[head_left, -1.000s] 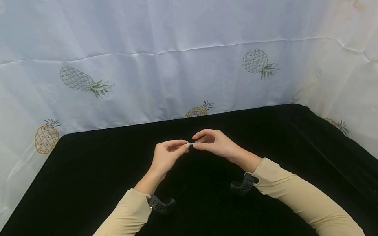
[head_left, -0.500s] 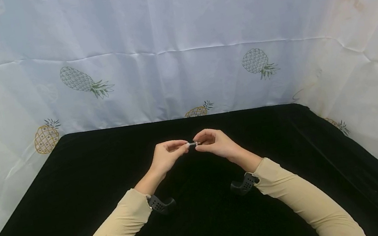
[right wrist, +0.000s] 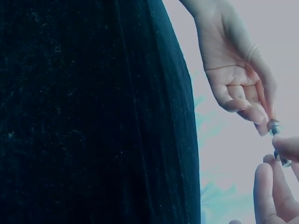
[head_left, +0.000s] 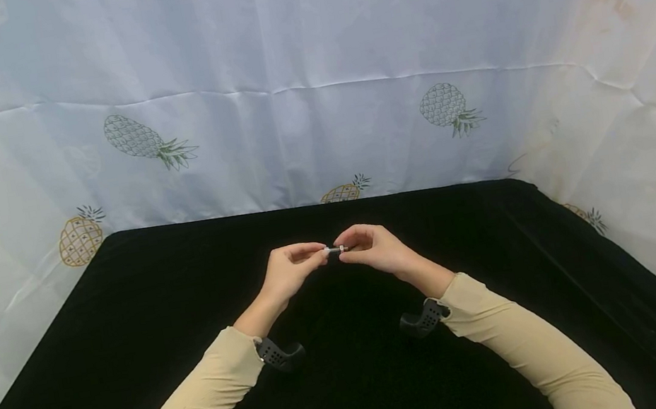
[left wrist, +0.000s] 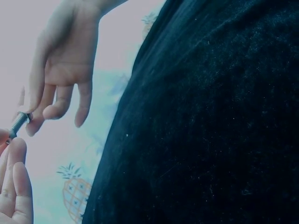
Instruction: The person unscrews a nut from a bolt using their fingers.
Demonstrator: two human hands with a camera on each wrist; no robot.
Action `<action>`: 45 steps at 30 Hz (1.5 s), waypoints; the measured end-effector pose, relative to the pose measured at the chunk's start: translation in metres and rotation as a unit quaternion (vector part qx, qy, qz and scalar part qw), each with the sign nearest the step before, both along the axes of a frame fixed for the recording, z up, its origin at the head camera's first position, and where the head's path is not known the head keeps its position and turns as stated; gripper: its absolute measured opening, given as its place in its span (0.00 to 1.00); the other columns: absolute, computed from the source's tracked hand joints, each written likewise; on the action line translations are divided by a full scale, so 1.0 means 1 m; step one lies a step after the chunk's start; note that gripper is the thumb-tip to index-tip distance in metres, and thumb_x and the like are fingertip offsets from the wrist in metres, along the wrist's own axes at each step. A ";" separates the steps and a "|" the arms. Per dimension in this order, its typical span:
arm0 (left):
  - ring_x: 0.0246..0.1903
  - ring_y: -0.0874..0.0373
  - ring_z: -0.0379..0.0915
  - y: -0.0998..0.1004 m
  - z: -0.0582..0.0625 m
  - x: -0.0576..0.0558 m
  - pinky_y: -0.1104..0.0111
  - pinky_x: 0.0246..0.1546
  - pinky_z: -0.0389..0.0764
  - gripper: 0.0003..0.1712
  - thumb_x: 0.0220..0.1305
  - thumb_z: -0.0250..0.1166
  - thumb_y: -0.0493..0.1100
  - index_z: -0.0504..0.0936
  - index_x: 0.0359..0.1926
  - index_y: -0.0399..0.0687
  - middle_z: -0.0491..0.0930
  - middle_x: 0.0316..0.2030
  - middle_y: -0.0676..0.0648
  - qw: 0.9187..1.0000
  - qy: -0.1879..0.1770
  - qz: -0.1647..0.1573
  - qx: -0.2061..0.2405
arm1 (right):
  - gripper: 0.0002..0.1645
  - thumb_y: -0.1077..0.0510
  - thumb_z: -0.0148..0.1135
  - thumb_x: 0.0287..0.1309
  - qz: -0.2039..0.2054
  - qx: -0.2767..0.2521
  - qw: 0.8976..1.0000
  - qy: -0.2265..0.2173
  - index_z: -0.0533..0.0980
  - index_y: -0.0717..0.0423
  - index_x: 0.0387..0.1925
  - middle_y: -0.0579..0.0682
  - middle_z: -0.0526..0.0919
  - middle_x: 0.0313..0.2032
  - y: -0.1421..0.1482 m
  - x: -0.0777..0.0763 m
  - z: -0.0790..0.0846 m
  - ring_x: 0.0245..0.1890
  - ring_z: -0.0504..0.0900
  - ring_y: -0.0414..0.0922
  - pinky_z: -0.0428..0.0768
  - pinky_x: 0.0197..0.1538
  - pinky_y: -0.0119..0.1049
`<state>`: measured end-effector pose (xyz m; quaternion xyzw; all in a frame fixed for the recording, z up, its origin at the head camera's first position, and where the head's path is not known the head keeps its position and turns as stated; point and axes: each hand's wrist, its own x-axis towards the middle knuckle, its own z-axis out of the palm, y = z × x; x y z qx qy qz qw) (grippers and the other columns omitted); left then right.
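Observation:
Both hands meet over the middle of the black cloth, with a small metal bolt (head_left: 334,250) lying level between their fingertips. My left hand (head_left: 286,268) pinches one end of it between thumb and fingers. At the other end, the right hand (head_left: 382,251) has its thumb and index finger around a small nut (head_left: 342,249). Screw threads show on the bolt (left wrist: 18,124) in the left wrist view. From the right wrist, the bolt (right wrist: 274,129) is partly hidden behind the right thumb (right wrist: 287,147).
A black cloth (head_left: 357,386) covers the table below the hands. Behind and at both sides hangs a white curtain (head_left: 301,37) with pineapple prints. Dark straps (head_left: 280,355) sit at the wrists, below beige sleeves.
The right fingertips have shifted slightly on the bolt, leaving more of its shaft and the nut showing than one second ago. The left hand stays in place.

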<state>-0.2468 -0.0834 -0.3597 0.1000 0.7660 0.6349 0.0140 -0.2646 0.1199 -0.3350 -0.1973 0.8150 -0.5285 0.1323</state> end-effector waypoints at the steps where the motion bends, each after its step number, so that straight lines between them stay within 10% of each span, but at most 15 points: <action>1: 0.39 0.60 0.82 0.000 0.000 0.000 0.64 0.51 0.80 0.14 0.62 0.62 0.41 0.81 0.46 0.38 0.84 0.41 0.40 1.000 -0.001 0.000 0.001 | 0.20 0.57 0.61 0.58 0.003 -0.002 1.000 -0.002 0.73 0.58 0.52 0.59 0.76 0.52 0.000 0.000 0.000 0.48 0.79 0.48 0.78 0.55 0.44; 45: 0.38 0.61 0.82 0.000 0.000 -0.001 0.65 0.49 0.81 0.15 0.62 0.62 0.42 0.81 0.46 0.38 0.84 0.42 0.40 1.000 -0.002 0.003 0.005 | 0.21 0.51 0.54 0.64 -0.020 0.017 0.999 -0.030 0.74 0.61 0.52 0.57 0.83 0.45 0.001 -0.002 -0.001 0.49 0.79 0.53 0.73 0.60 0.49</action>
